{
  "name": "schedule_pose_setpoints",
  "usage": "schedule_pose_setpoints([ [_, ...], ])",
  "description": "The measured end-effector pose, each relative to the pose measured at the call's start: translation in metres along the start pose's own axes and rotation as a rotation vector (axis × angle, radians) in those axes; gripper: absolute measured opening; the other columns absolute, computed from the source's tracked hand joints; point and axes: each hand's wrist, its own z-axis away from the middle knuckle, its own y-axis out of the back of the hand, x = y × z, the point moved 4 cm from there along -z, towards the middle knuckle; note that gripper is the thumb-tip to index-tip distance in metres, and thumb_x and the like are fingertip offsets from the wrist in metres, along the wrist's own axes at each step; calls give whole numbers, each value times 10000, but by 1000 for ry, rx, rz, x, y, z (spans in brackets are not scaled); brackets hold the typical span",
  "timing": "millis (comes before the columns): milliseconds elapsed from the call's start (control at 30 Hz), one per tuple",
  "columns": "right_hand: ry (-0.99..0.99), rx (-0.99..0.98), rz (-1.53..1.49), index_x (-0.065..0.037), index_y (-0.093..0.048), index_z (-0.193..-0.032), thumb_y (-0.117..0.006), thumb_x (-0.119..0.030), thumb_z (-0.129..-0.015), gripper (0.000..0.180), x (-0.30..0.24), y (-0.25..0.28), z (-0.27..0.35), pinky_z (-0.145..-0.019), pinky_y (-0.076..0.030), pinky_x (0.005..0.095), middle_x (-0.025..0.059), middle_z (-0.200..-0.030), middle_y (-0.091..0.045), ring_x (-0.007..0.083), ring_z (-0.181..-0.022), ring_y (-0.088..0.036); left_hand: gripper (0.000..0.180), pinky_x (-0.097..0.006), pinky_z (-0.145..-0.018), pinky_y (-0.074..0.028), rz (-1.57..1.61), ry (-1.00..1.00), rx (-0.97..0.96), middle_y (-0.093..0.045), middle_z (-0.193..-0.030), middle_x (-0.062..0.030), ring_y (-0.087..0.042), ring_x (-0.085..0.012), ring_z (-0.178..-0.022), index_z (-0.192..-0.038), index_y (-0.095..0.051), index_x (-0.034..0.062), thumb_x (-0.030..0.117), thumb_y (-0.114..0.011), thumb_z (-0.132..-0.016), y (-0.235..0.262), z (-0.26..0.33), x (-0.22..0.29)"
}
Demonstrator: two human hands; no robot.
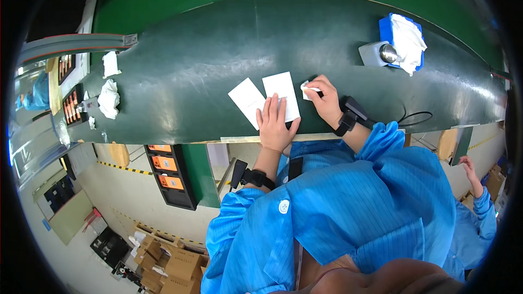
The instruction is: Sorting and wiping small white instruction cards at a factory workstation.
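Two white cards or folded papers lie side by side on the dark green worktop [207, 38]. My left hand [275, 122] rests flat, fingers spread, with its fingertips on the right-hand card [279, 83]. Its index-finger side or thumb reaches that card's lower edge, while the left-hand card [244, 98] lies tilted beside the hand. To the right of the cards, my right hand [327, 100] pinches a small wad of white wipe [306, 90] against the worktop. What is printed on the cards is too faint to make out.
At the back right stands a blue box [385, 31] of white wipes [407, 43], with a metal-topped bottle [375, 54] against it. A black cable [417, 114] lies right of my hand. Crumpled wipes [108, 99] lie at the left end. A co-worker's hand [468, 167] shows at right.
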Motion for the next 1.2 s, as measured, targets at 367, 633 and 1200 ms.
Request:
schedule_pose_setpoints([
  [367,-49,-23,-14,-31,-597,-817,-597,-45,-728,90,10,51,62,-629,-428,272,76,-762,-525,201,-699,-536,594,-488,-953,-231,-43,-27,34,-356,-1270,-146,-315,-329,-1182,-1163,-437,47,296,-637,-661,0,6,0],
  [633,-97,166,-40,-28,-588,-849,-588,-94,-758,112,4,111,85,-639,-423,271,74,-775,-517,198,-709,-531,622,-491,-973,-203,-109,-71,56,-317,-1296,-128,-270,-319,-1210,-1194,-393,52,276,-625,-662,-3,10,-2],
  [1200,-80,345,-76,-36,-587,-845,-563,-105,-779,99,-20,165,117,-646,-435,272,71,-808,-526,201,-734,-547,610,-470,-980,-193,-164,-182,76,-311,-1263,-182,-246,-354,-1194,-1207,-340,5,228,-601,-703,-1,10,2],
])
